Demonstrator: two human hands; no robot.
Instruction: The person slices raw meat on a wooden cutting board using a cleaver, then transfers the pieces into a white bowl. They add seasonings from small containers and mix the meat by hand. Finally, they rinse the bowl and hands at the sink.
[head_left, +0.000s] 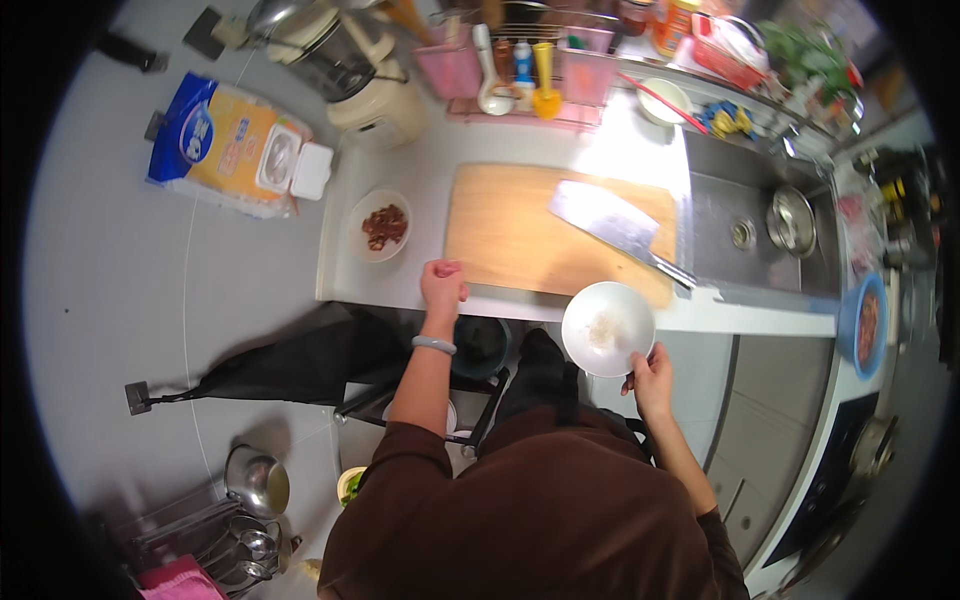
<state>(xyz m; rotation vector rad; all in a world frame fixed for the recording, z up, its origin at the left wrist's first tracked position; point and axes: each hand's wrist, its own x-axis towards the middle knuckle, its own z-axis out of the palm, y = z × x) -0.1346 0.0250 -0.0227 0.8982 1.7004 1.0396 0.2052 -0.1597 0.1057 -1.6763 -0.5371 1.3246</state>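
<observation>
In my right hand (649, 381) is a white bowl (576, 330), gripped by its near right rim and held over the counter's front edge. A small amount of pale, grainy stuff (604, 331) lies at its bottom. My left hand (444, 286) is curled into a fist beside the left front corner of a wooden cutting board (502, 225); nothing shows in it. A cleaver (604, 217) rests on the board, its metal handle (673, 271) pointing toward the sink. Left of the board, another white bowl (361, 238) contains dark reddish-brown pieces (385, 227).
At right is a steel sink (716, 202) with a metal bowl (792, 222) in it. A blue basin (848, 326) stands beyond. A blender (375, 112), utensil rack (525, 112) and white bowl with red chopsticks (654, 112) line the back. A wipes pack (232, 150) hangs left.
</observation>
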